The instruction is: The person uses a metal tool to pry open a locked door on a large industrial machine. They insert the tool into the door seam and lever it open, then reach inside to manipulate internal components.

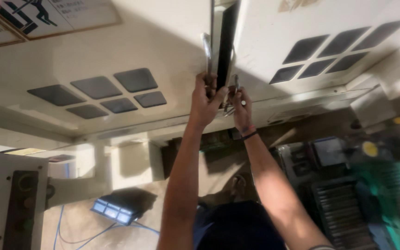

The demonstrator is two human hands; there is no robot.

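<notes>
Left hand [204,99] grips upright handle [207,53]; right hand [241,109] perhaps pinching latch [231,99].

Your left hand [204,99] wraps the edge of the dark gap [226,41] between the two cream panels, so its fingertips are hidden from you. The small metal piece [234,99] at your right hand [241,109] is too small and half covered to make out. The gap runs off the top edge. The green machine [385,185] at lower right is smeared by blur. The grey control box [5,203] is cut off at the left and bottom edges.
</notes>
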